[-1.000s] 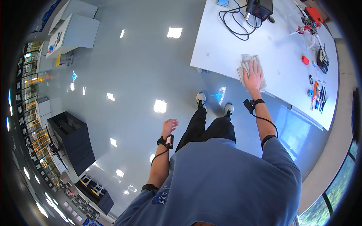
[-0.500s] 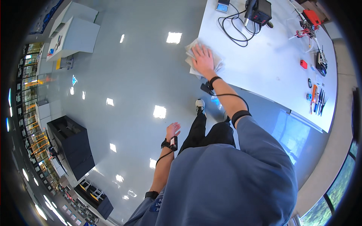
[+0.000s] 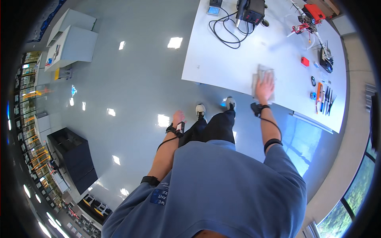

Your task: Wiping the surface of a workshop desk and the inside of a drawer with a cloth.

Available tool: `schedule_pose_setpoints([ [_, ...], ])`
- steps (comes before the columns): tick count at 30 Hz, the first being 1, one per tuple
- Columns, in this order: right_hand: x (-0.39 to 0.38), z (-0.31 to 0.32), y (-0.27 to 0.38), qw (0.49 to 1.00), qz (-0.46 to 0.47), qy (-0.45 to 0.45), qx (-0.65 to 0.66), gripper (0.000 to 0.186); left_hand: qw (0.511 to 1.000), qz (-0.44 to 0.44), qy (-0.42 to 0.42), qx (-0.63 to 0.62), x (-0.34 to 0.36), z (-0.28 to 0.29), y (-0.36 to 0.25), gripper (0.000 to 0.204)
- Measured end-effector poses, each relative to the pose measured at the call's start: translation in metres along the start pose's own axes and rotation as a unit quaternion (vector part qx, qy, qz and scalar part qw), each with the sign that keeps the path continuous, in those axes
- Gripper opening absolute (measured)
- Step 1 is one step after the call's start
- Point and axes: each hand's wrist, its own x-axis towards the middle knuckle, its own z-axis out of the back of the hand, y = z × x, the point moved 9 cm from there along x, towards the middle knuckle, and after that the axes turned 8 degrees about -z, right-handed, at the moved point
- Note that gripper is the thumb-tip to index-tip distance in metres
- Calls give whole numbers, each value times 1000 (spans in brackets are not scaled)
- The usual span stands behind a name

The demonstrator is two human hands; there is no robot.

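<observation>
My right hand (image 3: 265, 85) lies flat on a pale grey cloth (image 3: 262, 69) near the front edge of the white worktable (image 3: 214, 65), fingers stretched out and blurred by motion. My left hand (image 3: 178, 117) hangs low over the floor beside my dark trouser leg, empty, with its fingers loosely apart and partly hidden behind a small wrist-worn device (image 3: 179, 127). At the table's back sit a black soldering station (image 3: 253, 12) with a looped cable (image 3: 224, 39) and a small blue-screened device (image 3: 213, 10).
On the table's right are a drone frame (image 3: 307, 23), a red box (image 3: 304, 61), a black controller (image 3: 326, 63) and several tools (image 3: 326, 101). Dark cabinets (image 3: 73, 158) and white desks (image 3: 75, 43) stand at left. A wall with windows (image 3: 353, 190) runs along the right.
Half a second ago my right hand and the cloth reached the table's left corner; now both have swung back rightward along the front edge. The view has shifted, moving the table leftward in the picture.
</observation>
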Motion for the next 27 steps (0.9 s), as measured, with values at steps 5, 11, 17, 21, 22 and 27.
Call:
schedule_pose_setpoints([
  [5,13,3,11,996,-46,1,81,63,998,-10,-58,-7,-13,14,7,34],
  [11,-61,4,87,994,47,66,69,75,997,7,-56,-52,-17,16,3,30],
  [17,-142,11,201,958,207,164,114,81,997,18,-65,-46,-36,-2,-29,42],
  [21,-153,7,247,950,253,123,132,78,999,-24,-33,0,-12,-8,-48,37],
  [22,-152,8,246,952,268,100,111,77,999,-34,-21,17,-6,-13,-55,36],
  [27,-135,13,189,941,328,82,22,74,979,-107,-20,173,11,-4,-88,31],
])
